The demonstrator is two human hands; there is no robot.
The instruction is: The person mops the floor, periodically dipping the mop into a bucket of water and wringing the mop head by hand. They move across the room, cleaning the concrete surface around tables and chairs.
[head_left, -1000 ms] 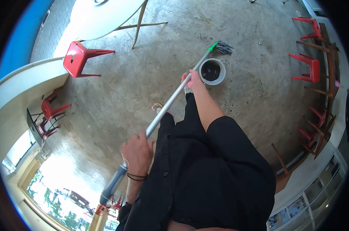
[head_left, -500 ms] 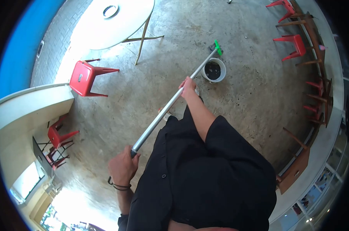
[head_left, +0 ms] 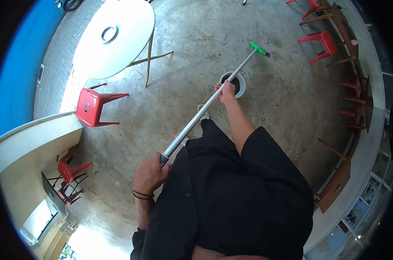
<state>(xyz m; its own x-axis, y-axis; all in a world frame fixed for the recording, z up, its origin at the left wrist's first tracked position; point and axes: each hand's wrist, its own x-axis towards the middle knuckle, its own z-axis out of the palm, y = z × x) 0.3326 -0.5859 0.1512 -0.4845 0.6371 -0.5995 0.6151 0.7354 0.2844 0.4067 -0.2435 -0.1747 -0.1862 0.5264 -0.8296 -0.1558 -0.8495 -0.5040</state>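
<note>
A long silver pole (head_left: 195, 119) runs diagonally in front of my body, with a green head (head_left: 257, 48) at its far end. My left hand (head_left: 151, 173) is wrapped round the dark grip at the near end. Farther up, my right hand (head_left: 226, 91) closes round the shaft. Just beyond that hand, the pole passes over a white bucket (head_left: 242, 86) with dark contents, partly hidden by the hand and pole. The green head is beyond the bucket, over the concrete floor (head_left: 283, 104), with a small dark piece at its right end.
A round white table (head_left: 131, 43) with a ring-shaped object (head_left: 109, 34) on it stands at the upper left. Near it is a red stool (head_left: 89, 107). More red stools (head_left: 329, 43) and wooden furniture (head_left: 339, 184) line the right wall.
The pole's green head has moved right, away from beside the bucket. Both my hands have shifted right with the pole, and the view has turned a little.
</note>
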